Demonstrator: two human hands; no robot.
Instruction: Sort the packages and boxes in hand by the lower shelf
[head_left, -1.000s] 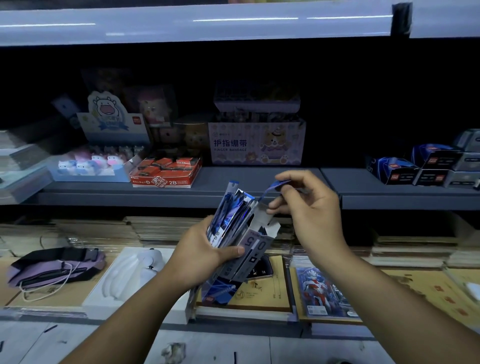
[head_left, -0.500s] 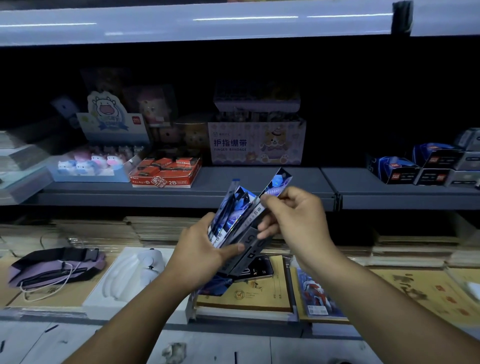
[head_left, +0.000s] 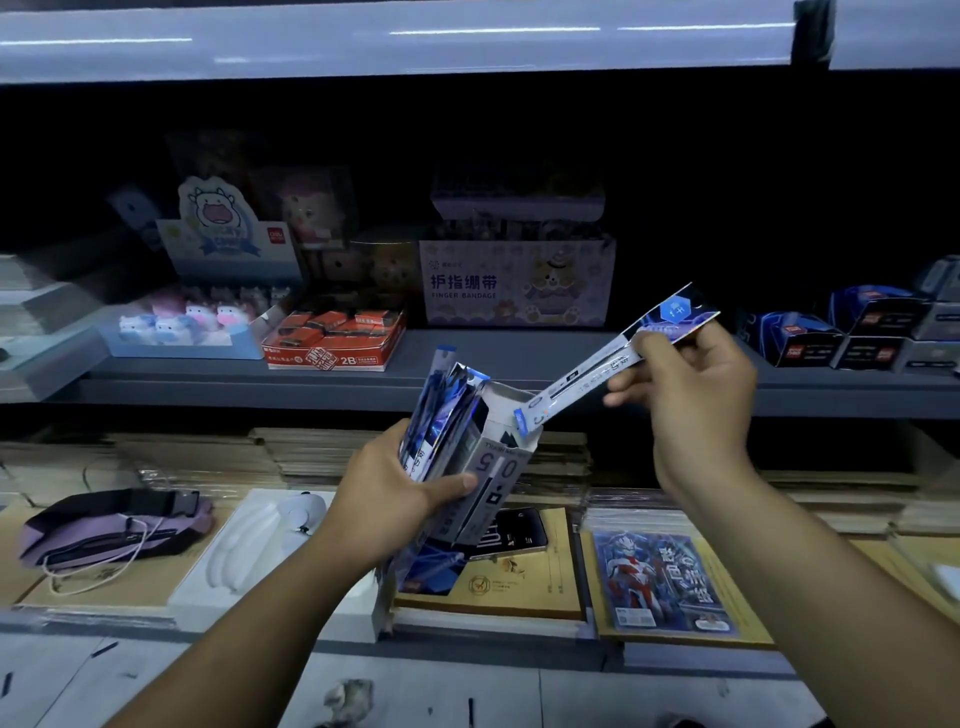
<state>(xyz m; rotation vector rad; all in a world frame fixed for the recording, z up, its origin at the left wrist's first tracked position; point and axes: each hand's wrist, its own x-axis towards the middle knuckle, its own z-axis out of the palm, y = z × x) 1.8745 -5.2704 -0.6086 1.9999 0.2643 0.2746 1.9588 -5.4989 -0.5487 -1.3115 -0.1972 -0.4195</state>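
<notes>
Centre frame: left hand (head_left: 395, 499) holds the open box (head_left: 483, 483), packets standing in it. Right hand (head_left: 691, 384), to its upper right, pinches one packet (head_left: 618, 358). Behind: shelf (head_left: 467, 374) carrying the eraser carton (head_left: 335, 340) left of the bandage box (head_left: 517, 280).

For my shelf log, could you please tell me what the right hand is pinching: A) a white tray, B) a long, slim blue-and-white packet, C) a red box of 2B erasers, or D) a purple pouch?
B: the right hand pinches the long, slim blue-and-white packet, whose lower end is at the open grey carton gripped by the left hand.
</notes>
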